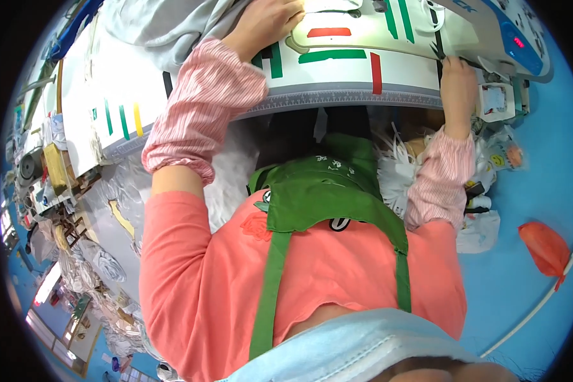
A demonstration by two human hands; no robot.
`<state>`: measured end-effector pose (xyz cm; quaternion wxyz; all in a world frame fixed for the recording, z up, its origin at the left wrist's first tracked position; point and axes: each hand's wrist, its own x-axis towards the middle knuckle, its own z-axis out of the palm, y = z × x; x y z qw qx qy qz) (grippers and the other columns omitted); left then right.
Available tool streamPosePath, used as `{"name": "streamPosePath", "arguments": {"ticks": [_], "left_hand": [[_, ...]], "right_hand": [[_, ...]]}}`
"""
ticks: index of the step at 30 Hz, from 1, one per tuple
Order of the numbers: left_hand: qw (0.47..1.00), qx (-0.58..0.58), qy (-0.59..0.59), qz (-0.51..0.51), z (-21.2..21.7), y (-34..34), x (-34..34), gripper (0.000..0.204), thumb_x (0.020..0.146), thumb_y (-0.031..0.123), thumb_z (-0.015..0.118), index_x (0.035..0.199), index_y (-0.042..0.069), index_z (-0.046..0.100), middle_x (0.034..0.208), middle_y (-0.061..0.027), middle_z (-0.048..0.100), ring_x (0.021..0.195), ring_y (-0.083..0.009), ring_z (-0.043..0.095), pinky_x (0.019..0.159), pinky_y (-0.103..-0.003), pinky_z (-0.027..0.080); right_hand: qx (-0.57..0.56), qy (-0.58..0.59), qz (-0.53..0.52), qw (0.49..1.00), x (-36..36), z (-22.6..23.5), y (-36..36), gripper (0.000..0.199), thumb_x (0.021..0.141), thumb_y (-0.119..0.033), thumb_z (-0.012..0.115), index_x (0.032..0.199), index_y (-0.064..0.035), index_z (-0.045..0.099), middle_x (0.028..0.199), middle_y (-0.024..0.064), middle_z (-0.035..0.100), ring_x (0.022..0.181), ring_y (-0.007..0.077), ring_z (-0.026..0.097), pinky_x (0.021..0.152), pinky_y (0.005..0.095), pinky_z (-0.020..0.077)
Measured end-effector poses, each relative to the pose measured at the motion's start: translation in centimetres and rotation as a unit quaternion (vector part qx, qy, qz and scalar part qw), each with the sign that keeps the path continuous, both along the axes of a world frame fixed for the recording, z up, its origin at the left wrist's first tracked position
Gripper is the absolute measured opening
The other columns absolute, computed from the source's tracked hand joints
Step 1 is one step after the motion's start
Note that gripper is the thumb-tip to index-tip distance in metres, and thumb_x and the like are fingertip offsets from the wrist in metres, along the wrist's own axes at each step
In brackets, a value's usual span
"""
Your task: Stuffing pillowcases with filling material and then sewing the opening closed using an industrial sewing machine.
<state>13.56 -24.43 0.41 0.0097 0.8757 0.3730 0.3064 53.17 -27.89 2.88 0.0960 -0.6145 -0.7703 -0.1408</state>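
My left hand (268, 24) is at the upper edge of the view, beside the lit bed of a sewing machine (363, 39). Its fingers are curled together, and whatever they may hold is hidden. Grey cloth (165, 28) lies bunched just left of that hand. At the right of the table, my right hand (458, 79) is closed with bent fingers. A dark pointed tool (437, 51), perhaps snips, sticks out by its fingertips. The hand rests near the table's front edge, below the machine's body.
A ruler strip (350, 97) runs along the front edge of the white table (229, 109). Red (376, 73) and green tape strips (332, 56) mark its top. A small white tray (495, 102) sits at the right. Piled materials (76, 254) crowd the left; a red bag (544, 248) lies on the blue floor.
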Motion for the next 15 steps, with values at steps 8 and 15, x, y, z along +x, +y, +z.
{"name": "streamPosePath", "arguments": {"ticks": [8, 15], "left_hand": [[1.0, -0.013, -0.013, -0.023, 1.9, -5.4, 0.1, 0.025, 0.076, 0.007, 0.071, 0.101, 0.006, 0.069, 0.099, -0.0059, 0.065, 0.094, -0.0259, 0.058, 0.083, -0.037, 0.047], [0.989, 0.082, -0.106, -0.056, -1.2, -4.9, -0.6, 0.033, 0.075, 0.01, 0.071, 0.107, 0.005, 0.068, 0.105, -0.0065, 0.064, 0.098, -0.0259, 0.057, 0.084, -0.038, 0.046]], "right_hand": [[-0.018, 0.308, 0.203, 0.929, -13.3, 1.0, -5.5, 0.024, 0.093, -0.006, 0.06, 0.116, -0.0071, 0.067, 0.092, 0.0128, 0.066, 0.076, 0.0314, 0.065, 0.066, 0.0378, 0.0506], [-0.009, 0.216, 0.252, 0.943, -17.6, -0.7, -2.4, 0.032, 0.087, -0.015, 0.072, 0.118, -0.0109, 0.068, 0.086, 0.007, 0.064, 0.07, 0.0246, 0.065, 0.06, 0.0359, 0.051]]}}
